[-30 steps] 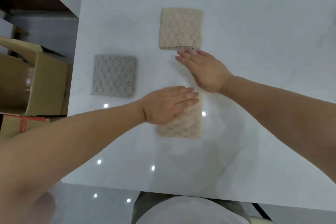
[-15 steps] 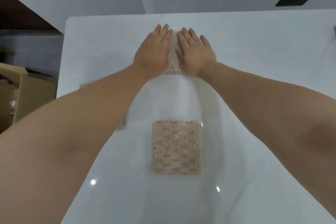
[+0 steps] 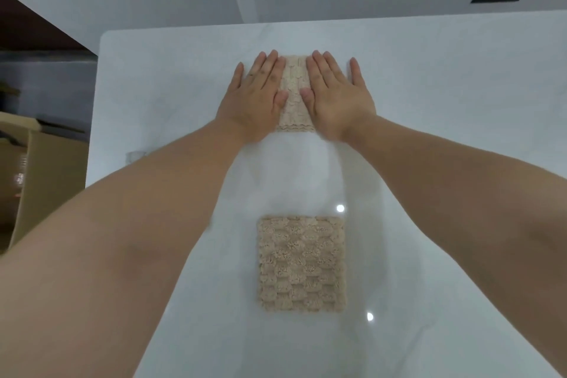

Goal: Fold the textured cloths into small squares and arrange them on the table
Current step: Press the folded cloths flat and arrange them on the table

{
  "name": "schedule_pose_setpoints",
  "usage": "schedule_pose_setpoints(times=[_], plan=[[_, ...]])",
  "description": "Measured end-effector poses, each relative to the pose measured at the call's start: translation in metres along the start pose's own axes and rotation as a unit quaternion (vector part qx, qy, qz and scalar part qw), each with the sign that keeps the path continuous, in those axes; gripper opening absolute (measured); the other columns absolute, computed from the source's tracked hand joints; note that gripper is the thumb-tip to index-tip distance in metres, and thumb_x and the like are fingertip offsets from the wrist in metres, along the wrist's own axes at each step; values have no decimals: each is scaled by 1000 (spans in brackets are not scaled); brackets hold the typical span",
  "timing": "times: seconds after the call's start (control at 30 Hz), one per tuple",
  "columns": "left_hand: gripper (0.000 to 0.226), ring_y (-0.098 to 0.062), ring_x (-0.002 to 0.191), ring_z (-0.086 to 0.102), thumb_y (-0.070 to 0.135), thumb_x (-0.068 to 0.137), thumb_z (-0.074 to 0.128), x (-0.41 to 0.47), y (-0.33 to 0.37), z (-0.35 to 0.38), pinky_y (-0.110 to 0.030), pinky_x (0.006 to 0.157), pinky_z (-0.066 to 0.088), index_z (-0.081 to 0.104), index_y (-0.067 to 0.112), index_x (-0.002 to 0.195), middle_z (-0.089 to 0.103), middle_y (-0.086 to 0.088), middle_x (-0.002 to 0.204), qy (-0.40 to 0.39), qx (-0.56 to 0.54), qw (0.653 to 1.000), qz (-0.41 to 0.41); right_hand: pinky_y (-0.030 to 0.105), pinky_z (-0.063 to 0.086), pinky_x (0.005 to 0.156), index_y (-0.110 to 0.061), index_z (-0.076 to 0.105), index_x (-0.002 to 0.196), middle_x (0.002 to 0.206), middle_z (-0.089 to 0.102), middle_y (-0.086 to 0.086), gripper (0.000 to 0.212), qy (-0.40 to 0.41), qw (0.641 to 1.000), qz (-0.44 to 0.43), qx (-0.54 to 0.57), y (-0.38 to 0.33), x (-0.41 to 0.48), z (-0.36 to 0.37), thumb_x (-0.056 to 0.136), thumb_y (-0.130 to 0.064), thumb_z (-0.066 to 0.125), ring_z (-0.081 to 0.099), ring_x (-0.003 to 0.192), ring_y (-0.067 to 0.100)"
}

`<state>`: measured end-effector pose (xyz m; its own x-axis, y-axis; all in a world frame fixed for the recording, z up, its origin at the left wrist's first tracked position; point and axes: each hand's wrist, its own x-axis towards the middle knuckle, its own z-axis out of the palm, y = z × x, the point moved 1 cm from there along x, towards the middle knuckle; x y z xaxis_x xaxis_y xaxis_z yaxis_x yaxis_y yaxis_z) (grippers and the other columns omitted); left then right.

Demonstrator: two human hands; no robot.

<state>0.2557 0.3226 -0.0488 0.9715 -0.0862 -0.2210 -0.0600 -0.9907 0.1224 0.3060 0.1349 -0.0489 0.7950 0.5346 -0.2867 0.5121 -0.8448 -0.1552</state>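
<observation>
Left hand (image 3: 257, 98): flat, palm down, fingers together and straight, pressing the left part of the far cloth (image 3: 295, 95). The grip is wide, holding nothing; it only bears down.
Right hand (image 3: 336, 95): flat, palm down, fingers a little spread, pressing the right part of the same cloth. This grip is wide too, with nothing clasped in it.
Far cloth: beige, textured, folded, lying on the surface (image 3: 445, 120) towards its far edge, roughly in the middle from left to right. Only a narrow strip shows between the two hands, plus its scalloped near edge just below the thumbs; the rest is under the palms.
Near cloth (image 3: 302, 264): beige, bumpy weave, folded to a small square, flat on the surface, well apart from the far cloth and in line with it. Neither hand touches it; it lies between the two forearms.
Grey scrap (image 3: 135, 156): a small pale grey bit shows just beyond the left forearm near the surface's left edge; too little shows to tell what it is.
Surface: white, glossy, with small bright light reflections near the square cloth.
Box (image 3: 40, 169): brown cardboard, off the left edge of the surface, lower down.
</observation>
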Motion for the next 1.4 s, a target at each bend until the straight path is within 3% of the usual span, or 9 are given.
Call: schedule_pose_setpoints(times=[0.17, 0.3, 0.4, 0.6, 0.7, 1.1, 1.17, 1.3, 1.4], plan=[[65, -23, 157, -5, 41, 108, 16, -4, 11, -18, -46, 127, 0, 0, 7, 162, -5, -8, 171, -20, -4, 1000, -18, 51, -7, 125, -14, -7, 162, 171, -11, 1, 66, -30, 999, -4, 33, 1, -5, -15, 106, -47, 5, -12, 156, 15], [61, -25, 158, 1, 27, 108, 29, -40, 42, -31, -41, 128, 7, 9, 3, 161, 3, -12, 170, 31, -57, 996, -56, 44, 0, 127, -10, 2, 163, 171, -1, 3, 60, 26, 994, 25, 105, 8, -54, -26, 110, -37, 14, -3, 157, 18], [59, -23, 158, 0, 23, 109, 27, -82, 81, -30, -37, 128, 5, 9, 4, 161, 4, -11, 170, 5, -76, 995, -71, 42, 6, 128, -9, 8, 162, 171, 6, 5, 57, 24, 989, 44, 138, 15, -104, -21, 109, -26, 21, 1, 158, 21], [57, -23, 158, 3, 24, 109, 29, -156, 168, -18, -35, 128, 4, 14, 5, 161, 8, -10, 170, -31, -89, 994, -62, 49, 31, 120, -4, 35, 155, 161, 37, 14, 53, 63, 977, 38, 198, 31, -197, -8, 103, -8, 38, 30, 151, 33], [57, -23, 157, 5, 25, 109, 31, -186, 216, -15, -34, 127, 3, 16, 6, 160, 11, -9, 170, -56, -105, 992, -51, 48, 39, 113, -7, 45, 150, 151, 51, 12, 47, 79, 965, 100, 229, 42, -248, -7, 103, -11, 40, 46, 138, 34], [56, -24, 157, 9, 20, 106, 39, -243, 332, 14, -34, 126, 10, 24, 8, 158, 11, -10, 170, -127, -129, 979, 93, 39, 35, 115, -15, 45, 150, 151, 50, 6, 45, 66, 937, 270, 211, 108, -421, 9, 106, -22, 42, 43, 140, 27], [54, -23, 155, 16, 19, 105, 41, -245, 353, 9, -33, 125, 16, 29, 9, 157, 14, -7, 169, -128, -150, 974, 111, 39, 35, 115, -15, 45, 150, 152, 49, 6, 46, 63, 931, 294, 207, 127, -443, 9, 106, -23, 42, 42, 141, 27], [49, -25, 135, 46, 14, 103, 43, -242, 394, -2, -33, 110, 37, 42, 14, 151, 43, -4, 150, -130, -167, 968, 134, 41, 33, 116, -15, 44, 150, 154, 46, 6, 45, 67, 919, 324, 213, 161, -472, 5, 106, -23, 43, 38, 144, 26], [49, -26, 127, 51, 16, 103, 42, -227, 425, -5, -36, 103, 43, 40, 18, 152, 47, -5, 143, -150, -179, 964, 129, 43, 35, 114, -15, 45, 150, 153, 45, 8, 45, 82, 909, 337, 229, 194, -478, 1, 105, -22, 43, 37, 144, 28]])
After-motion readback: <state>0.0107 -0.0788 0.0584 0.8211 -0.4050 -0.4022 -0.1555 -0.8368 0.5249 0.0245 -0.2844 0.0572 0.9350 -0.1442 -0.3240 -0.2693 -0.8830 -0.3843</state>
